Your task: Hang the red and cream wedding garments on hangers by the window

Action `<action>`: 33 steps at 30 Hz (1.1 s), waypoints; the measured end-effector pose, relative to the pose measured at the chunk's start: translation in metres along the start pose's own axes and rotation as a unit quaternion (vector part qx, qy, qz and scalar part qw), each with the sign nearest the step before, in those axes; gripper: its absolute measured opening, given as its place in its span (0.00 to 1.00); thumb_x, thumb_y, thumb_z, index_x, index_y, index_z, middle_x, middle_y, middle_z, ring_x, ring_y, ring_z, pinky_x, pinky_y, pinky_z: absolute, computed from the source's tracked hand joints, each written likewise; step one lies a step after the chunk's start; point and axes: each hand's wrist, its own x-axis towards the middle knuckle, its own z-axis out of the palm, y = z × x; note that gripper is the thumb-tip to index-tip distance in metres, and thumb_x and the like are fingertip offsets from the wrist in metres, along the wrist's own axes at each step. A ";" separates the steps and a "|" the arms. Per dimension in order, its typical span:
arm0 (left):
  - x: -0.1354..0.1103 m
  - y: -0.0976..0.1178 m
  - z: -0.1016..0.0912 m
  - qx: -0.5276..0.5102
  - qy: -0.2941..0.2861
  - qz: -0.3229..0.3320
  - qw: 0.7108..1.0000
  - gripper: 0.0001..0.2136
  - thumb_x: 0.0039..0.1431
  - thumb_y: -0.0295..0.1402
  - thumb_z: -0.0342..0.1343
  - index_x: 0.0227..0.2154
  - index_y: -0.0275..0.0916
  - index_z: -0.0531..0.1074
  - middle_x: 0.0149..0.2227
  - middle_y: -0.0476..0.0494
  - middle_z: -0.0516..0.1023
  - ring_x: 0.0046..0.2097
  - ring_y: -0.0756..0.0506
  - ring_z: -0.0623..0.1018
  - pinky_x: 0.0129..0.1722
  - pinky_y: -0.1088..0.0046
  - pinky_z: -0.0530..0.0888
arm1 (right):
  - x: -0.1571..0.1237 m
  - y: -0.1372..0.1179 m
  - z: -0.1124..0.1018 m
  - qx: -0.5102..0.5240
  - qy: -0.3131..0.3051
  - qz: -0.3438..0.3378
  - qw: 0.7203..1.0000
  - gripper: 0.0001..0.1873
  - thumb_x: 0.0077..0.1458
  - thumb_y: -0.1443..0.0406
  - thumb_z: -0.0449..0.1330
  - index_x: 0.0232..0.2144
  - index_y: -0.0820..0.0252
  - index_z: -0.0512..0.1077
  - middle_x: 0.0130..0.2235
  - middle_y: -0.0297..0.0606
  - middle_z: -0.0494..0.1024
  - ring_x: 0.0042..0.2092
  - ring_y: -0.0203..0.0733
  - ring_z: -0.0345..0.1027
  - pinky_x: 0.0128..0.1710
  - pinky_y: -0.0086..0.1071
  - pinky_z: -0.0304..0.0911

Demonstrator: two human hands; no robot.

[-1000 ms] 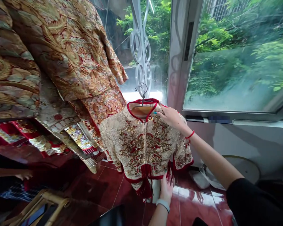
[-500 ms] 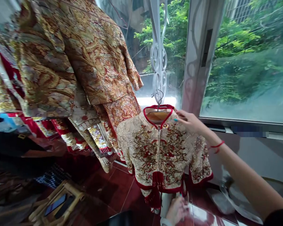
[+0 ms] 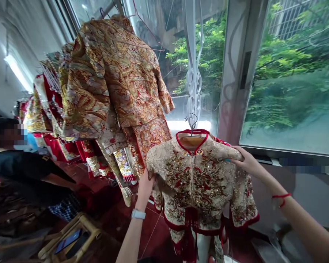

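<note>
A cream jacket (image 3: 192, 182) with gold beading, red embroidery and red piping hangs on a hanger (image 3: 192, 132), whose hook meets a scrolled white metal stand (image 3: 193, 82). My left hand (image 3: 146, 182) is closed on the jacket's sleeve at the left, with the fingers partly hidden by the cloth. At the opposite shoulder, my right hand (image 3: 239, 157) pinches the fabric, thumb in front and fingers over the top. Red tassels (image 3: 191, 215) dangle from the jacket's front, and a lower cream and red piece shows beneath its hem.
A row of embroidered garments (image 3: 131, 84) hangs close at the left. Behind the stand is a window (image 3: 287, 91). A person in dark clothes (image 3: 30, 175) bends at the far left. Two phone-like objects lie on a bamboo stool (image 3: 90, 226) over the red tiled floor (image 3: 153, 237).
My left hand has come up from below the hem to the jacket's left-side sleeve. My right hand has slid outward from near the collar along the shoulder. The view has shifted, showing more at left.
</note>
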 end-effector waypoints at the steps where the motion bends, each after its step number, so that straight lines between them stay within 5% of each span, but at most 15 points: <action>1: -0.009 -0.002 0.006 0.011 0.000 -0.003 1.000 0.16 0.55 0.36 0.55 0.46 0.38 0.69 0.38 0.39 0.78 0.39 0.40 0.78 0.42 0.63 0.73 | -0.003 0.000 0.001 0.006 0.014 0.002 1.000 0.34 0.47 0.43 0.62 0.50 0.58 0.67 0.50 0.48 0.76 0.51 0.57 0.70 0.52 0.47 0.66; 4: -0.031 -0.010 0.016 0.019 0.035 -0.003 0.999 0.11 0.60 0.37 0.49 0.39 0.37 0.70 0.36 0.37 0.77 0.38 0.38 0.77 0.42 0.61 0.73 | -0.013 0.004 -0.001 0.030 0.011 0.013 0.999 0.37 0.46 0.45 0.64 0.53 0.60 0.65 0.52 0.49 0.74 0.53 0.56 0.69 0.53 0.45 0.66; 12: -0.052 -0.012 0.039 -0.040 0.104 -0.021 0.994 0.19 0.59 0.45 0.46 0.41 0.35 0.72 0.45 0.28 0.77 0.51 0.32 0.74 0.53 0.52 0.68 | -0.006 0.008 -0.020 0.079 -0.027 0.005 0.997 0.32 0.53 0.49 0.59 0.57 0.57 0.66 0.56 0.45 0.73 0.58 0.55 0.64 0.60 0.47 0.58; 17: -0.047 -0.002 0.032 -0.077 0.050 -0.055 0.994 0.24 0.55 0.48 0.52 0.47 0.34 0.71 0.44 0.32 0.76 0.46 0.35 0.76 0.48 0.52 0.72 | -0.017 0.008 -0.045 0.159 -0.075 0.063 0.982 0.34 0.55 0.48 0.59 0.60 0.53 0.64 0.59 0.44 0.70 0.58 0.51 0.65 0.57 0.42 0.63; 20: -0.028 0.030 0.006 -0.073 0.082 -0.007 0.994 0.34 0.53 0.47 0.58 0.61 0.38 0.59 0.57 0.31 0.66 0.55 0.34 0.70 0.55 0.51 0.69 | -0.036 0.016 -0.049 0.192 -0.063 0.108 0.973 0.34 0.55 0.51 0.60 0.61 0.54 0.62 0.55 0.45 0.73 0.52 0.48 0.69 0.50 0.40 0.68; 23: -0.005 0.087 -0.010 0.008 0.093 0.157 0.983 0.39 0.54 0.46 0.58 0.66 0.40 0.51 0.63 0.30 0.58 0.65 0.31 0.58 0.63 0.44 0.56 | -0.048 0.027 -0.040 0.110 -0.077 0.087 0.987 0.27 0.52 0.53 0.62 0.51 0.61 0.71 0.45 0.44 0.78 0.46 0.47 0.71 0.45 0.38 0.68; 27: 0.020 0.159 0.012 0.131 -0.011 0.338 0.932 0.40 0.48 0.48 0.64 0.64 0.49 0.57 0.68 0.37 0.48 0.69 0.27 0.43 0.64 0.36 0.37 | -0.044 0.033 -0.036 -0.009 -0.075 0.061 0.995 0.13 0.54 0.59 0.58 0.31 0.63 0.76 0.31 0.39 0.79 0.34 0.43 0.69 0.38 0.35 0.65; 30: 0.031 0.173 0.041 0.168 -0.044 0.363 0.915 0.37 0.49 0.48 0.64 0.62 0.55 0.60 0.69 0.41 0.49 0.69 0.25 0.40 0.62 0.33 0.31 | -0.036 0.033 -0.046 -0.027 -0.084 0.054 0.995 0.10 0.51 0.63 0.59 0.28 0.62 0.78 0.27 0.36 0.78 0.30 0.41 0.66 0.35 0.33 0.62; 33: 0.040 0.160 0.057 0.173 -0.022 0.337 0.925 0.35 0.52 0.49 0.62 0.63 0.56 0.60 0.69 0.41 0.51 0.69 0.25 0.43 0.61 0.32 0.32 | -0.032 0.034 -0.053 -0.020 -0.062 0.051 0.997 0.15 0.54 0.60 0.55 0.31 0.61 0.79 0.31 0.37 0.79 0.32 0.42 0.68 0.35 0.33 0.62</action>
